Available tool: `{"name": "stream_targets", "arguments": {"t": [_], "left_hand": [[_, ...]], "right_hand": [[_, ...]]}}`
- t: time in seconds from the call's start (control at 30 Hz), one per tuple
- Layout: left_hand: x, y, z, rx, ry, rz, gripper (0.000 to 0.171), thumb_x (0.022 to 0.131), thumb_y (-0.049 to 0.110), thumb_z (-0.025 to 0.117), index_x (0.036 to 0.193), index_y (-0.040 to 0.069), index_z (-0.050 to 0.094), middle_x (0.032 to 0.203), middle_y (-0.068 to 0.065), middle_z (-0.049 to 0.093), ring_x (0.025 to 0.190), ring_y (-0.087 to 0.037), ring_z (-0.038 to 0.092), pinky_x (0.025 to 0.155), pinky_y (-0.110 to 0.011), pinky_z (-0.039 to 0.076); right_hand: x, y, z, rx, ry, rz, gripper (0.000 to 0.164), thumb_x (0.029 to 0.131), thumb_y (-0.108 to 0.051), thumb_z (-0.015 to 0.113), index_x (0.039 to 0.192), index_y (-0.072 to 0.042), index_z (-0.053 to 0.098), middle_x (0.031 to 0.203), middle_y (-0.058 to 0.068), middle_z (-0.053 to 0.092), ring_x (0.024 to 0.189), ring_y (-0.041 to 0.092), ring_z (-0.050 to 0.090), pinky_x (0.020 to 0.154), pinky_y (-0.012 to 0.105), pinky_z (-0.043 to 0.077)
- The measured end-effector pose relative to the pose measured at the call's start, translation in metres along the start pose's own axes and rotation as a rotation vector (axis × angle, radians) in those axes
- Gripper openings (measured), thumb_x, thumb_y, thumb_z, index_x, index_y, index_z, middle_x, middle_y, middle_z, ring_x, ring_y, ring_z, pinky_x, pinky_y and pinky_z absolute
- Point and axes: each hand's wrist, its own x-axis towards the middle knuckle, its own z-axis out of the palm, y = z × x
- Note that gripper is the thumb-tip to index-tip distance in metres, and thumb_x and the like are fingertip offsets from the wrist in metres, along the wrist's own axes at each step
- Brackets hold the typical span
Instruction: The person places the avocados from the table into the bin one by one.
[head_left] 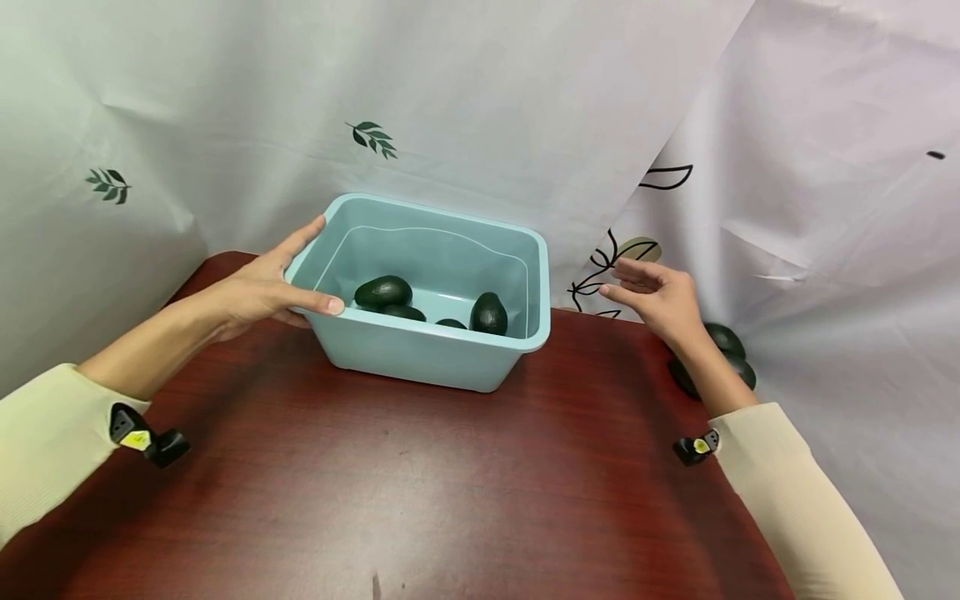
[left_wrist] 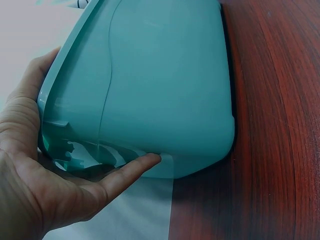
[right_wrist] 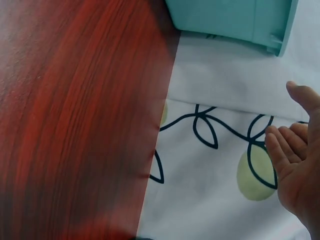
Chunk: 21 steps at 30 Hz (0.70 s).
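Observation:
A light blue plastic tub [head_left: 420,350] stands at the far side of the table, with several dark green avocados [head_left: 489,314] on its floor. My left hand [head_left: 258,287] holds the tub by its left end, the thumb over the front rim and a finger reaching to the back corner. From the left wrist view, that hand [left_wrist: 55,185] spans the end wall, one finger lying along the outside. My right hand [head_left: 655,302] is in the air to the right of the tub, fingers loosely bent and holding nothing. Its palm [right_wrist: 300,175] shows in the right wrist view.
More avocados [head_left: 738,365] lie at the table's right edge, partly hidden behind my right forearm. A dark red wooden table [head_left: 450,483] spreads in front of me. White cloth [head_left: 480,108] with leaf prints hangs behind and along both sides.

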Motion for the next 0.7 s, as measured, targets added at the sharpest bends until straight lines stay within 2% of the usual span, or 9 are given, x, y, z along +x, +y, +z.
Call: {"name": "stream_targets", "arguments": {"t": [0.23,0.53,0.7], "left_hand": [[0.0,0.0,0.0,0.0,-0.001,-0.003,0.13,0.098,0.02,0.087,0.179,0.051,-0.01,0.181,-0.018,0.022,0.155,-0.046,0.039,0.1,-0.058,0.065],[0.0,0.0,0.0,0.004,0.0,-0.003,0.13,0.098,0.021,0.087,0.178,0.053,-0.01,0.181,-0.019,0.022,0.155,-0.046,0.04,0.101,-0.059,0.064],[-0.001,0.0,0.001,0.002,0.001,0.004,0.13,0.097,0.021,0.087,0.178,0.053,-0.009,0.181,-0.019,0.023,0.155,-0.047,0.041,0.1,-0.061,0.065]], "right_hand": [[-0.009,0.006,-0.006,0.018,0.019,0.021,0.061,0.096,-0.031,0.093,0.149,-0.007,0.074,0.142,0.022,0.077,0.103,-0.014,0.074,0.093,0.007,0.058],[-0.021,0.02,-0.019,-0.058,0.017,0.055,0.069,0.098,-0.037,0.091,0.154,-0.004,0.068,0.148,0.023,0.074,0.104,-0.018,0.07,0.091,0.005,0.056],[-0.027,0.028,-0.024,-0.051,0.037,0.053,0.068,0.098,-0.033,0.091,0.154,-0.001,0.068,0.146,0.027,0.073,0.102,-0.019,0.07,0.091,0.004,0.055]]}}
